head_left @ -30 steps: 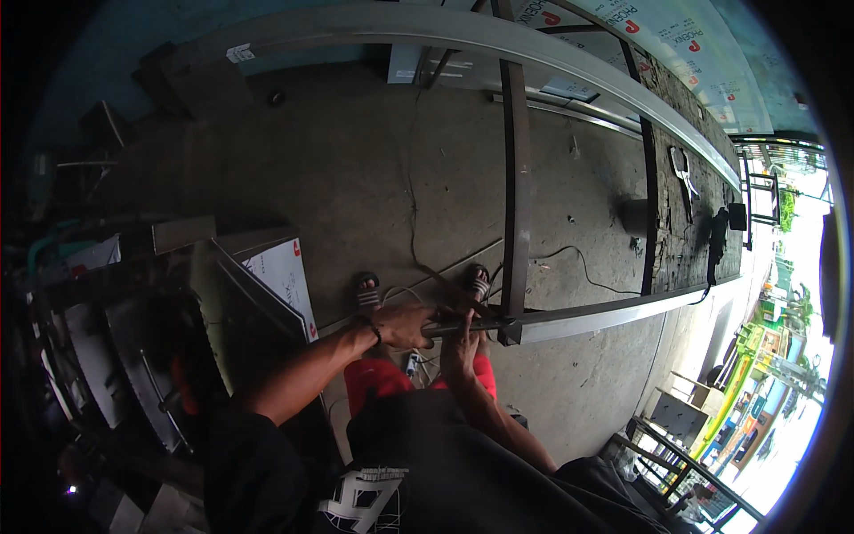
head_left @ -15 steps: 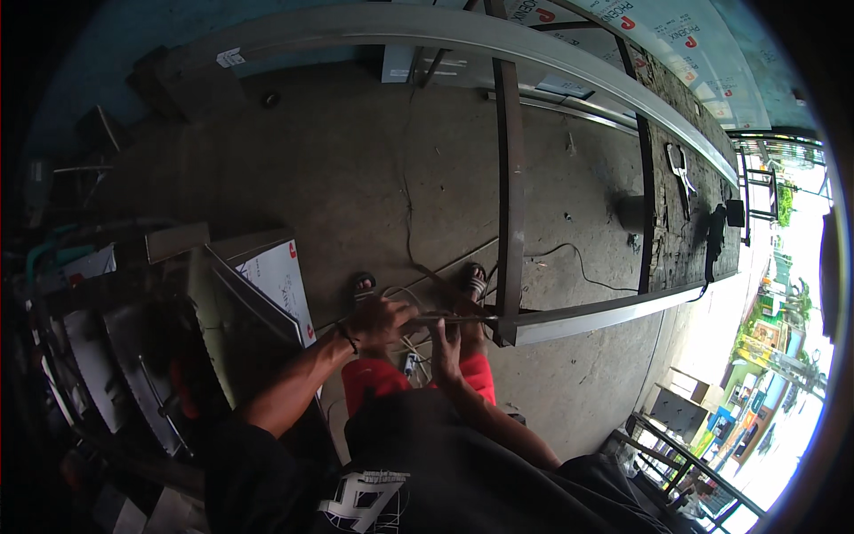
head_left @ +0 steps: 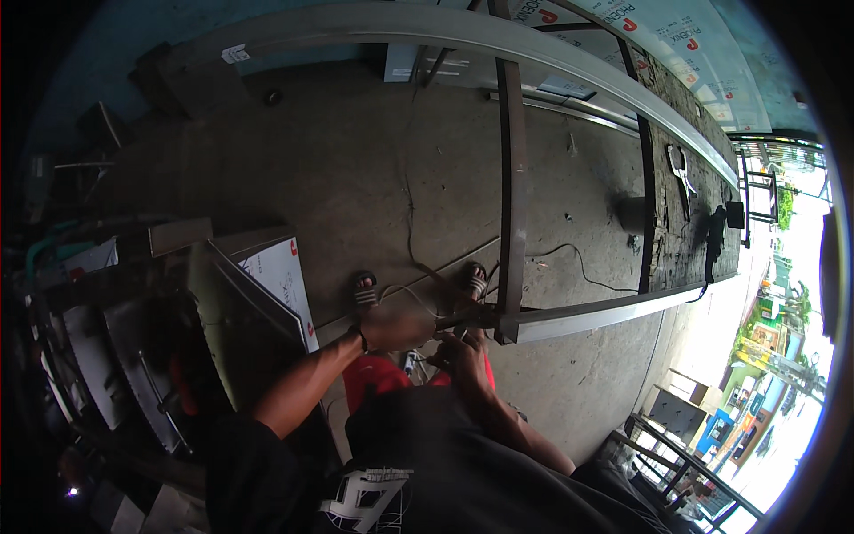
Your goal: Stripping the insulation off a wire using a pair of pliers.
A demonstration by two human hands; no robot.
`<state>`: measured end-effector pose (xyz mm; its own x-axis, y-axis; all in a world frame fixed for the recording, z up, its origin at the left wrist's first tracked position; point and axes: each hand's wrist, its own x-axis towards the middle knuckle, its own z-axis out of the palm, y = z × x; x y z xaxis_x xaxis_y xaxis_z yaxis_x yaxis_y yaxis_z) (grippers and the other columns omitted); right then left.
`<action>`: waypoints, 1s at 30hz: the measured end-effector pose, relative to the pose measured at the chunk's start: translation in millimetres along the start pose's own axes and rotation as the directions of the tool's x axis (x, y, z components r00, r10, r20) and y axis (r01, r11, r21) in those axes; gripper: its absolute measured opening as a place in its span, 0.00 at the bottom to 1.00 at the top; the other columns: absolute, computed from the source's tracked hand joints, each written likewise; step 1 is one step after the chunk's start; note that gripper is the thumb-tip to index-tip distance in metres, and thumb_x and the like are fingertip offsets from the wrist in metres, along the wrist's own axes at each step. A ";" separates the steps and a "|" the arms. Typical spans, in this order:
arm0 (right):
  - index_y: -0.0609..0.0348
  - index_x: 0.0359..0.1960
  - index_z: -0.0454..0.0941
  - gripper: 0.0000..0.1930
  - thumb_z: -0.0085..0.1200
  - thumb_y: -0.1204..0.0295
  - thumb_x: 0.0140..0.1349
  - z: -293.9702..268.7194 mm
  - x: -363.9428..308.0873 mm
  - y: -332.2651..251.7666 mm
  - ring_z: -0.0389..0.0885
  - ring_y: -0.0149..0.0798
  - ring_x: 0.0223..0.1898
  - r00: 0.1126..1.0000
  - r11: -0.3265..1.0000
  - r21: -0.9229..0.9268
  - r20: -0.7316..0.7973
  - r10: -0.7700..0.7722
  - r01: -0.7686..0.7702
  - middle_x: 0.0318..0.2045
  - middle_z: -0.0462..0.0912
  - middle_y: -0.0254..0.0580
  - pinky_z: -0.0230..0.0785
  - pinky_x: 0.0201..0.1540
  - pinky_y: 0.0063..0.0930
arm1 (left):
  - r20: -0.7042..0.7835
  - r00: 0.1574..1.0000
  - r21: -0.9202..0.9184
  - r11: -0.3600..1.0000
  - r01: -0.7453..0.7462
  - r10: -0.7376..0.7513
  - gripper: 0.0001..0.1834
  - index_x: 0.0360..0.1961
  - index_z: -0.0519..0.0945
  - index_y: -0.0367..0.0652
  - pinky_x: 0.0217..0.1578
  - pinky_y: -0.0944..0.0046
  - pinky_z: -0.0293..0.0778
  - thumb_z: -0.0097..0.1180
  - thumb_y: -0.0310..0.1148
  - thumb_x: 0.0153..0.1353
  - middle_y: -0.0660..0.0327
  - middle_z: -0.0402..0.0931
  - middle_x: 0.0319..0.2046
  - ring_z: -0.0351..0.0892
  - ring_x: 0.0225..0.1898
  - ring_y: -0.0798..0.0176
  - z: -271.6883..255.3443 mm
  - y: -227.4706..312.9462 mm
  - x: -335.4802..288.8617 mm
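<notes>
My left hand (head_left: 400, 328) is smeared by motion beside a thin, dark, bar-like piece (head_left: 460, 319) near the end of the metal frame. Its fingers cannot be made out. Close to its right, my right hand (head_left: 464, 352) has its fingers curled in just under that piece; what they grip is too small and dark to name. Just right of both hands ends the pale metal tube (head_left: 605, 316) of the frame, where a dark crossbar (head_left: 512, 196) meets it.
Locking pliers (head_left: 681, 173) and a black power tool (head_left: 714, 240) lie on the worn wooden board (head_left: 663, 187) at right. A cable (head_left: 409, 214) trails over the concrete floor. A white-faced box (head_left: 276, 276) and stacked metal pieces stand at left. Another long tube (head_left: 356, 29) crosses the far side.
My left hand has shifted slightly right and lower, blurring. My right hand has moved right, its fingers now curled where the thumb stood up before.
</notes>
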<state>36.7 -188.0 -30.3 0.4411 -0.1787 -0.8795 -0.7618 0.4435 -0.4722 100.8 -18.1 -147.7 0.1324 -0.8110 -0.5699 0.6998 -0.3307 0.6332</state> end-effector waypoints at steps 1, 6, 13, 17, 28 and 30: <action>0.65 0.45 0.74 0.09 0.50 0.71 0.69 -0.7 1.7 -5.1 0.81 0.37 0.31 1.000 1.000 0.007 0.005 -0.018 0.018 0.33 0.79 0.44 0.79 0.37 0.35 | 0.004 0.999 -0.046 0.998 0.046 -0.046 0.28 0.32 0.79 0.42 0.14 0.68 0.53 0.50 0.58 0.71 0.71 0.62 0.15 0.56 0.15 0.75 2.7 5.0 -0.5; 0.44 0.67 0.56 0.27 0.46 0.78 0.68 0.7 -1.7 -22.6 0.81 0.41 0.40 0.987 0.987 0.009 0.013 0.163 -0.163 0.42 0.76 0.43 0.79 0.42 0.43 | 0.026 0.998 -0.184 0.981 0.065 -0.061 0.26 0.29 0.75 0.44 0.11 0.70 0.48 0.48 0.57 0.73 0.72 0.61 0.14 0.53 0.11 0.76 13.2 8.0 -0.6; 0.43 0.68 0.58 0.25 0.48 0.72 0.70 2.7 -7.6 -19.8 0.80 0.42 0.44 0.992 0.980 0.157 0.023 0.124 -0.126 0.48 0.76 0.43 0.72 0.51 0.47 | 0.117 0.987 -0.317 0.938 0.139 -0.107 0.25 0.29 0.75 0.46 0.11 0.71 0.48 0.49 0.57 0.72 0.72 0.62 0.14 0.55 0.11 0.77 17.3 12.0 6.8; 0.58 0.48 0.76 0.12 0.46 0.65 0.72 -10.3 -6.8 -30.3 0.78 0.36 0.52 0.979 0.967 0.154 0.065 0.194 -0.202 0.46 0.81 0.39 0.68 0.56 0.36 | 0.170 0.983 -0.344 0.931 0.120 -0.064 0.26 0.26 0.72 0.46 0.11 0.71 0.48 0.50 0.57 0.72 0.72 0.61 0.14 0.54 0.11 0.76 27.6 26.9 2.6; 0.62 0.49 0.73 0.19 0.42 0.56 0.77 -29.0 48.4 7.4 0.79 0.46 0.47 0.913 0.747 0.569 0.388 0.125 -0.344 0.45 0.79 0.46 0.70 0.57 0.45 | 0.030 0.994 -0.043 0.993 -0.108 0.110 0.33 0.42 0.82 0.38 0.31 0.64 0.71 0.49 0.63 0.68 0.64 0.76 0.24 0.78 0.29 0.67 30.5 35.5 5.0; 0.60 0.54 0.69 0.19 0.42 0.57 0.76 -32.2 62.1 16.1 0.79 0.48 0.48 0.953 0.803 0.522 0.241 0.184 -0.287 0.45 0.79 0.49 0.69 0.58 0.52 | -0.037 0.908 0.258 0.882 -0.396 0.418 0.37 0.47 0.81 0.36 0.40 0.59 0.74 0.47 0.66 0.68 0.59 0.79 0.27 0.81 0.35 0.60 38.4 38.1 4.2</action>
<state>36.6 -220.3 -94.5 0.3947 0.1232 -0.9105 -0.4908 0.8660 -0.0956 101.1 -52.6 -105.8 0.4384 -0.8567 -0.2718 0.3837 -0.0950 0.9186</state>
